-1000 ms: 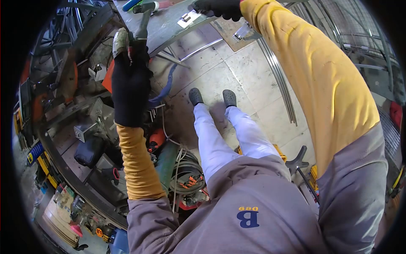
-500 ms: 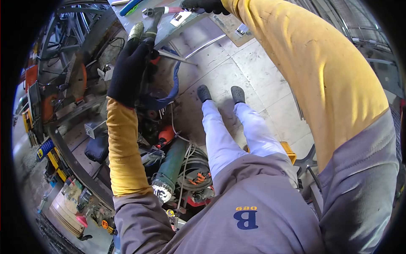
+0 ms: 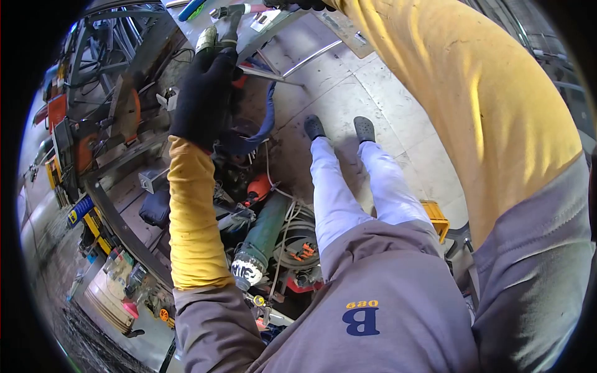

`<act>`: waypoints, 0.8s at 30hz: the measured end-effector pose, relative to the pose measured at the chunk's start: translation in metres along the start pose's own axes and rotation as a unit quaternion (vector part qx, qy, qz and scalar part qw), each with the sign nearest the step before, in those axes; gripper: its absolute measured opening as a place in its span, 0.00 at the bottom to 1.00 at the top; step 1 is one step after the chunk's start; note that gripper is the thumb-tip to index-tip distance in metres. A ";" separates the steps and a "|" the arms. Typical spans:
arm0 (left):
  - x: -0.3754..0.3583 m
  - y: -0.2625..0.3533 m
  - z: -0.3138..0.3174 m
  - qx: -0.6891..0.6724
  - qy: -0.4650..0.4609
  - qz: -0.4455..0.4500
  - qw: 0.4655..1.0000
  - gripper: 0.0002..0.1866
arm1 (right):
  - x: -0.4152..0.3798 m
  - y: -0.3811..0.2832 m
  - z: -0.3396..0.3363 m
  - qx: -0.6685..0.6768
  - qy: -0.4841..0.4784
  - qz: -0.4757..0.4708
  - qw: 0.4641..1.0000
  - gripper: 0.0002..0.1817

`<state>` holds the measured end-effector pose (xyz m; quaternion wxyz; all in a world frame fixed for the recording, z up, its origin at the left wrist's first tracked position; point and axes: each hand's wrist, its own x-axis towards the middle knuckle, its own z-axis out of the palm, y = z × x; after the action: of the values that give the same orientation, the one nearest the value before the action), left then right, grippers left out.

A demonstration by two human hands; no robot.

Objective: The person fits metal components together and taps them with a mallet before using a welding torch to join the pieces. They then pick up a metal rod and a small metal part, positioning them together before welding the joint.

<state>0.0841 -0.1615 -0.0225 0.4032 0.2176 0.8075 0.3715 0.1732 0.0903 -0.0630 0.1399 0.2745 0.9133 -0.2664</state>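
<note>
My left hand [image 3: 204, 93], in a black glove with a pale, worn-looking cover on one fingertip, is closed round the dark handle of what looks like a TIG welding torch [image 3: 233, 23]. A pinkish nozzle points right from the torch's head, over the corner of a grey metal worktable [image 3: 260, 38]. A blue sleeved cable [image 3: 268, 115] hangs below this hand. At the top edge, close to the nozzle's end, is my right hand [image 3: 301, 5], also black-gloved. The frame cuts it off, so its grip is hidden. A small light-coloured piece [image 3: 264, 20] lies on the table near it.
Below my left arm stand a green gas cylinder [image 3: 264, 230], coiled hoses [image 3: 305, 245] and an orange-red tool [image 3: 257, 188]. Metal frames and a cut-off-type machine [image 3: 127, 112] fill the left. A yellow crate [image 3: 435, 221] sits by my legs on the tiled floor [image 3: 379, 93].
The view has shifted slightly, so my legs and the floor sit further right. My left hand appears a little further right, still holding the torch. My right hand stays at the top edge.
</note>
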 end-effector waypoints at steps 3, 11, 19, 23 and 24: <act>-0.005 0.002 0.009 -0.032 0.014 -0.003 0.999 0.20 | -0.003 -0.001 -0.001 0.010 0.018 0.024 1.000 0.33; -0.011 0.004 0.021 0.015 0.053 0.007 0.998 0.24 | 0.006 0.005 0.007 0.000 0.043 -0.026 0.999 0.36; -0.011 0.015 0.010 0.034 0.022 0.002 0.999 0.31 | 0.006 0.003 0.006 -0.002 0.033 -0.014 0.999 0.37; -0.008 0.018 0.004 0.035 0.014 -0.014 0.999 0.34 | 0.007 0.003 0.007 -0.011 0.051 -0.019 0.998 0.38; -0.009 0.019 0.004 0.035 0.014 -0.014 0.999 0.34 | 0.008 0.004 0.008 -0.011 0.051 -0.019 0.998 0.38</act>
<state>0.0939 -0.1533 -0.0050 0.3893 0.2152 0.8283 0.3405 0.1693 0.0923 -0.0741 0.0907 0.2688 0.9272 -0.2445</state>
